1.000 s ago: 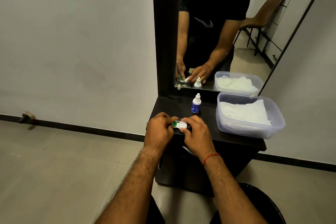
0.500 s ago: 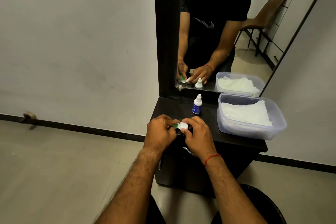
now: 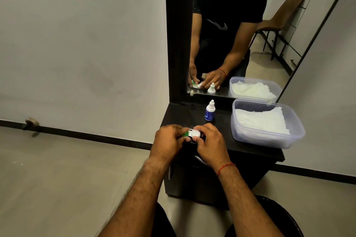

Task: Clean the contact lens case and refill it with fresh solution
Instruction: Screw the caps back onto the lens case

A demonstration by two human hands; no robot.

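A small contact lens case with a green cap on its left and a white cap on its right sits between my two hands at the front left of the black dresser top. My left hand pinches the green cap end. My right hand grips the white cap end with fingers curled round it. A small solution bottle, white with a blue label and capped, stands upright behind the hands.
A clear plastic tub lined with white tissue stands at the right of the dresser top. A tall mirror rises behind and reflects me, the bottle and the tub. The dresser's front edge runs just under my hands.
Both hands have stayed on the case. More of the white cap now shows between the fingers. The bottle and tub have not moved.
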